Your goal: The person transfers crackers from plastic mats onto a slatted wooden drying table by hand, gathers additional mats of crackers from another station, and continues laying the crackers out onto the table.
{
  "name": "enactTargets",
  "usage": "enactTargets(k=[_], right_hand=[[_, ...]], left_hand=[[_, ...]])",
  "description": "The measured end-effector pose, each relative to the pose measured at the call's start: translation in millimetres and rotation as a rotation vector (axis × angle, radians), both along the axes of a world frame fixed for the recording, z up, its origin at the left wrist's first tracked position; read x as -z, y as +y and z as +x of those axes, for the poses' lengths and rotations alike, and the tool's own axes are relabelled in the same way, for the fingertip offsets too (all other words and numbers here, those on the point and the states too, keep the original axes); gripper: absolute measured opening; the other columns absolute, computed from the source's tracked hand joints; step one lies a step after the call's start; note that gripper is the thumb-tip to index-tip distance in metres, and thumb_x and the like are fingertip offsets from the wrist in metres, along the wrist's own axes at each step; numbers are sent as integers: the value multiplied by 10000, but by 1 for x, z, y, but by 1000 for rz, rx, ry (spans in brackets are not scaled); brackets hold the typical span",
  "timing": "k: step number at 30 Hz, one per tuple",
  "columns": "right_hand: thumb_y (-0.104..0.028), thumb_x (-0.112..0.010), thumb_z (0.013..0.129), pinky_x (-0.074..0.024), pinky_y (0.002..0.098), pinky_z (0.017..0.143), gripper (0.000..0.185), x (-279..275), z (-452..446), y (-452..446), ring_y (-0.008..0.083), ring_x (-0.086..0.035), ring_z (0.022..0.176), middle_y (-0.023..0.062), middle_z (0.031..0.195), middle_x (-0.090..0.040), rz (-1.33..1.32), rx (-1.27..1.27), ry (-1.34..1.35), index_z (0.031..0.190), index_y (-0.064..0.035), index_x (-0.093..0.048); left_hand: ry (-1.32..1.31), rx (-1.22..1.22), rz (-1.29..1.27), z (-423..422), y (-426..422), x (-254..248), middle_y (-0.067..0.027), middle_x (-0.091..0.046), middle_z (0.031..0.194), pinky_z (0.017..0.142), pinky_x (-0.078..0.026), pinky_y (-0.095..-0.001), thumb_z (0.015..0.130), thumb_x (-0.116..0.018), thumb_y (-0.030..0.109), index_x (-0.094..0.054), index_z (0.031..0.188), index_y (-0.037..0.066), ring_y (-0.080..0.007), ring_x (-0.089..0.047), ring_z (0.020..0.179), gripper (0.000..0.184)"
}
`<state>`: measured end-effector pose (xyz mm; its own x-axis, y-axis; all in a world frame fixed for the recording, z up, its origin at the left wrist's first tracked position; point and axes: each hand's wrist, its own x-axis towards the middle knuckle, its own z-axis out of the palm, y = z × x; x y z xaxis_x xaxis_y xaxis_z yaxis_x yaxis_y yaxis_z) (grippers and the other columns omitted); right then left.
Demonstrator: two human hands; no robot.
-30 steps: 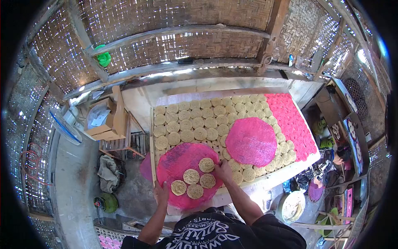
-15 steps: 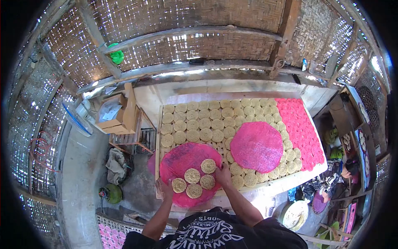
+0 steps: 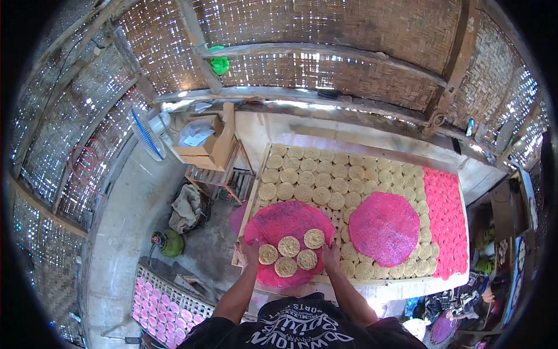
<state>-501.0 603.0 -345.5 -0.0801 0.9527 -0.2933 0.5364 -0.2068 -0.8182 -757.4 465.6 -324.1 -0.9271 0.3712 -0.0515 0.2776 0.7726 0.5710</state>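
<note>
A round pink mat (image 3: 290,216) with several tan discs (image 3: 289,246) on its near half lies over the near left part of a slatted rack (image 3: 257,185). My left hand (image 3: 249,253) grips the mat's left edge, and my right hand (image 3: 332,256) grips its right edge. Rows of tan discs cover much of the rack. A second pink mat (image 3: 384,228) rests on them, right of my right hand. Pink discs (image 3: 445,224) fill the rack's right end.
Left of the rack are a cardboard box (image 3: 204,142) on a wooden stand, a blue fan (image 3: 147,135), a sack (image 3: 187,208) and a green gas cylinder (image 3: 170,243). Another rack of pink discs (image 3: 157,311) is at the lower left. At the lower right, part of another person (image 3: 488,294) shows.
The view has turned left, so the rack appears farther right and more of the lower-left rack shows. Both hands still hold the mat, whose discs remain on it.
</note>
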Motion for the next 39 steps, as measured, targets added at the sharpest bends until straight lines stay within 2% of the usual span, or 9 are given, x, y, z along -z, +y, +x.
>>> enactTargets(k=[5, 9, 11, 15, 18, 21, 31, 35, 39], right_hand=[[-246, -575, 901, -471, 450, 877, 373, 16, -1, -2, 407, -629, 1025, 269, 1055, -659, 60, 39, 282, 1142, 37, -611], [-235, -562, 898, -492, 444, 796, 349, -50, -1, -9, 403, -653, 919, 287, 946, -658, 28, -27, 54, 1089, 50, -624], [-219, -556, 897, -497, 446, 749, 317, -10, 0, -1, 395, -663, 858, 285, 888, -656, 133, -109, -127, 1062, 40, -635], [-201, -554, 891, -495, 450, 706, 275, -2, -2, -3, 390, -666, 805, 271, 845, -651, 199, -72, 88, 1025, 21, -646], [-174, -556, 886, -495, 428, 699, 252, -18, -3, -6, 367, -676, 803, 264, 835, -648, 254, -82, 56, 1035, 3, -657], [-176, -558, 891, -494, 419, 706, 254, -49, 4, 2, 345, -679, 797, 252, 842, -659, 255, -92, 150, 1058, -16, -664], [-181, -600, 914, -482, 358, 648, 223, -102, 172, 66, 149, -602, 702, 113, 739, -668, 335, 162, 111, 978, 19, -676], [-126, -558, 957, -356, 262, 508, 189, -103, 254, 91, 68, -452, 590, -59, 687, -529, 378, 292, 317, 911, 18, -669], [-126, -548, 969, -318, 217, 505, 180, -83, 314, 101, 22, -411, 586, -73, 695, -519, 334, 376, 401, 995, 15, -659]], left_hand=[[-189, -182, 20, -6, 8, -13, -276, -609, 1166, 936, -464, -472, 736, -771, 417, -585, 1221, 2, -412, -585, 1103, 665], [-301, -56, -150, -23, 9, -15, -229, -663, 1120, 907, -485, -464, 816, -704, 415, -634, 1159, -10, -378, -625, 1072, 551], [-338, 110, -5, -32, 1, -9, -227, -664, 1128, 896, -488, -457, 824, -702, 399, -630, 1174, -16, -382, -631, 1056, 548], [-408, 181, 133, -36, 0, -3, -205, -674, 1127, 874, -496, -420, 861, -679, 331, -606, 1221, -23, -342, -652, 1013, 511], [-430, 195, 136, -6, 13, -74, -153, -689, 1094, 859, -502, -382, 889, -649, 264, -611, 1217, -17, -280, -659, 962, 433], [-656, 206, 528, -30, 17, -18, -119, -688, 1063, 853, -503, -352, 903, -632, 239, -620, 1206, -13, -225, -644, 954, 394], [-705, 579, 654, 109, 135, -120, -114, -684, 1036, 856, -517, -336, 904, -668, 231, -600, 1168, -35, -195, -646, 924, 381], [-696, 652, 689, 198, 196, -97, -138, -690, 1037, 861, -503, -344, 903, -663, 226, -623, 1140, -25, -224, -651, 940, 348], [-556, 775, 637, 262, 244, -50, -182, -689, 1042, 879, -486, -371, 890, -665, 195, -616, 1154, -30, -280, -652, 967, 350]])
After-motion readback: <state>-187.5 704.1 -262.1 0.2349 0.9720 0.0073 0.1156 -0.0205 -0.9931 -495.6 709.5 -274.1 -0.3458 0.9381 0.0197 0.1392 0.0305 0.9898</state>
